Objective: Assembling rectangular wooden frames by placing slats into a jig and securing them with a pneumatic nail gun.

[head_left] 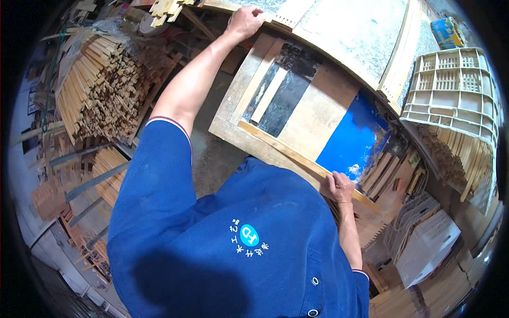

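My left arm reaches up to the far side, where my left hand (245, 22) is closed at the edge of the raised worktop (344, 37). Its fingers curl inward, and I cannot make out what they hold, if anything. Nearer to me, my right hand (342, 186) is wrapped round a long wooden strip (286, 150). This strip runs along the near edge of a lower board surface (310, 108) with a blue panel (354, 137) and a dark panel. A short pale wood strip (269, 95) lies on the dark part.
A large bundle of thin wooden sticks (106, 79) stands at the left, with metal bars (95, 180) below it. At the right, a white plastic crate (450, 82) sits over more sticks (466, 153). Flat boards (427, 244) lean at the lower right.
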{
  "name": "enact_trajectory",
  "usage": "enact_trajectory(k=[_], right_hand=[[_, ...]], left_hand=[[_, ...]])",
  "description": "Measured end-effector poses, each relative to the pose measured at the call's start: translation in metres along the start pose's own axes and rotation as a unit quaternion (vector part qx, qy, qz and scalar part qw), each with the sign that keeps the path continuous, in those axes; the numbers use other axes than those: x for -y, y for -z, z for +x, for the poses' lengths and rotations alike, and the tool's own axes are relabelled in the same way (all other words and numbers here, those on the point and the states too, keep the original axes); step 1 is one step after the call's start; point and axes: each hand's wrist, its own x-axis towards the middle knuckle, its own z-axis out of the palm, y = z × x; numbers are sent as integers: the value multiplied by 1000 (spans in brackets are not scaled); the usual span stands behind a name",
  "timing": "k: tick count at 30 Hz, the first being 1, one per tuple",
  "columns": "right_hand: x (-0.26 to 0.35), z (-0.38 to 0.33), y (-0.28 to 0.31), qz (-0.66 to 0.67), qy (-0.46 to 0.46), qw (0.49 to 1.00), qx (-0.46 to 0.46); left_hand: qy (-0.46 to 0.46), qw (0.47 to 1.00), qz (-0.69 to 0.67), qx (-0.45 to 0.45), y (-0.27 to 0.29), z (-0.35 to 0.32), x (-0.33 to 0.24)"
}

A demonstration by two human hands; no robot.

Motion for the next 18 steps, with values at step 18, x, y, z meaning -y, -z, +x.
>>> enact_trajectory(k=[18], right_hand=[[47, 5, -33, 68, -121, 990, -39]], left_hand=[[19, 991, 90, 101, -62, 150, 22]])
